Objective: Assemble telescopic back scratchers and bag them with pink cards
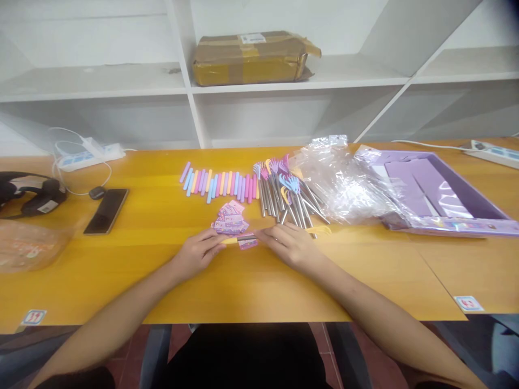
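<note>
Between my two hands lies a back scratcher with a yellow handle (231,241), a metal rod and a yellow claw head (320,230). My left hand (199,249) pinches the handle end. My right hand (288,243) is closed around the rod, with the claw sticking out to its right. A small pink and purple card (247,242) is at the rod, partly covered by it. Just behind my hands is a pile of similar cards (230,219). Farther back, a row of pastel handle tubes (219,183) lies beside a heap of metal-rod back scratchers (284,192).
Crumpled clear plastic bags (344,183) and an open purple box (446,189) fill the right side. To the left are a phone (106,211), headphones (32,193), a power strip (93,156) and a plastic bag (32,246). A taped carton (251,59) sits on the shelf.
</note>
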Demonstrator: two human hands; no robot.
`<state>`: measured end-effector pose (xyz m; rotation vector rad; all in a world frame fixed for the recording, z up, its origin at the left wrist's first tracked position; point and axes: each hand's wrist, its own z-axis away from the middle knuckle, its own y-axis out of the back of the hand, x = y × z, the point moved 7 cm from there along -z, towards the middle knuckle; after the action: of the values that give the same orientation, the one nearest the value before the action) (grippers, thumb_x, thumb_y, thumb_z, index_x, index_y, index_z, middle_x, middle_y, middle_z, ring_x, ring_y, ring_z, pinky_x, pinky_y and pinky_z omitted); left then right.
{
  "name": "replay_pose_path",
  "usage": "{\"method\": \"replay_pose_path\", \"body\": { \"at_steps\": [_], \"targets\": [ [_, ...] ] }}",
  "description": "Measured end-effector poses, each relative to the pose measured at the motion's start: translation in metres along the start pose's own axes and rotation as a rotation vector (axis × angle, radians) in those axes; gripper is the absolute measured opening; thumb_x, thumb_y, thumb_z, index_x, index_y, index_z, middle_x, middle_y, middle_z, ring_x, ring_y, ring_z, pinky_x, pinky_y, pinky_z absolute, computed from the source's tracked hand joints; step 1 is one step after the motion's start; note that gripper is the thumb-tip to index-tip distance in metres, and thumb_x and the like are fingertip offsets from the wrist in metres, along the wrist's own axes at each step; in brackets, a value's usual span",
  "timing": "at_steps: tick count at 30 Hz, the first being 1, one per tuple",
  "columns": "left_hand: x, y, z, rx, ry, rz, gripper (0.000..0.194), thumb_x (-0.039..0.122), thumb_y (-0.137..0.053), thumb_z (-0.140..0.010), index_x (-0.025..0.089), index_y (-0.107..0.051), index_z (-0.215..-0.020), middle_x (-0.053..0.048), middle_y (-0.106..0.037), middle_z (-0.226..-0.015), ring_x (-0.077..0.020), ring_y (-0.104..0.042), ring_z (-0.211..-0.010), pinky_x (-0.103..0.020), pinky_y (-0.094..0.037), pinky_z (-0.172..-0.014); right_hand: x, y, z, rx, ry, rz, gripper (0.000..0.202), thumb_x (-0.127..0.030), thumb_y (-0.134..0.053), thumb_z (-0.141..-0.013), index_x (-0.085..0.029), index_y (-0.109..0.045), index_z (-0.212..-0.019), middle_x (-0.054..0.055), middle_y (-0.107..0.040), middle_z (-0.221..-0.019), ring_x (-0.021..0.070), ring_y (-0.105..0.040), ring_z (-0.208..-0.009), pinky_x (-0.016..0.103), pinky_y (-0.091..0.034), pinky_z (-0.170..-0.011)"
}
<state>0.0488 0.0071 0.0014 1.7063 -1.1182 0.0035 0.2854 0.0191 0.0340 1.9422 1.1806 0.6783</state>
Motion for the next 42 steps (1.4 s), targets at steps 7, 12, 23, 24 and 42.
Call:
{"method": "replay_pose_path", "body": {
  "at_steps": [7,12,23,24,42],
  "targets": [
    [0.0,-0.001,0.0,-0.008,-0.01,-0.015,0.03,0.025,-0.058,-0.11,0.022,-0.073,-0.135,-0.009,-0.077,-0.111,-0.0178,-0.076,-0.099,-0.028,-0.062,-0.089,-0.004,0.001,-0.002,0.003,0.019,0.015,0.036,-0.006,-0.057,-0.107,-0.014,-0.066,-0.141,0.008,-0.075,-0.1,0.0198,-0.067,-0.087,0.034,-0.049,-0.072],
    [0.003,-0.002,0.002,0.022,-0.058,-0.04,0.029,0.024,-0.06,-0.109,0.02,-0.072,-0.134,-0.008,-0.076,-0.108,-0.0167,-0.076,-0.095,-0.026,-0.062,-0.083,-0.007,-0.001,-0.001,-0.005,0.029,0.004,0.038,-0.007,-0.053,-0.108,-0.013,-0.061,-0.145,0.009,-0.076,-0.102,0.0195,-0.068,-0.088,0.034,-0.052,-0.075],
    [-0.001,-0.007,0.001,0.003,-0.018,-0.096,0.028,0.027,-0.057,-0.11,0.021,-0.073,-0.132,-0.008,-0.077,-0.107,-0.0163,-0.076,-0.091,-0.026,-0.062,-0.081,0.0,-0.004,-0.001,-0.043,0.016,-0.015,0.037,-0.01,-0.055,-0.108,-0.017,-0.065,-0.143,0.008,-0.075,-0.099,0.0194,-0.066,-0.084,0.034,-0.049,-0.071],
    [0.0,-0.006,0.002,0.005,-0.031,-0.098,0.028,0.027,-0.057,-0.11,0.021,-0.073,-0.133,-0.008,-0.077,-0.106,-0.016,-0.076,-0.09,-0.025,-0.061,-0.079,-0.002,-0.004,-0.001,-0.051,0.017,-0.028,0.04,-0.009,-0.054,-0.108,-0.018,-0.063,-0.147,0.008,-0.075,-0.099,0.0194,-0.067,-0.084,0.034,-0.05,-0.071],
    [-0.007,0.022,-0.004,0.075,-0.01,-0.087,0.026,0.025,-0.062,-0.108,0.023,-0.076,-0.129,-0.006,-0.078,-0.103,-0.0153,-0.076,-0.088,-0.025,-0.059,-0.078,0.069,0.033,0.014,0.082,-0.309,0.107,0.026,-0.032,-0.064,-0.106,-0.021,-0.064,-0.082,0.004,-0.063,-0.076,0.0211,-0.056,-0.077,0.04,-0.044,-0.085]
  ]
}}
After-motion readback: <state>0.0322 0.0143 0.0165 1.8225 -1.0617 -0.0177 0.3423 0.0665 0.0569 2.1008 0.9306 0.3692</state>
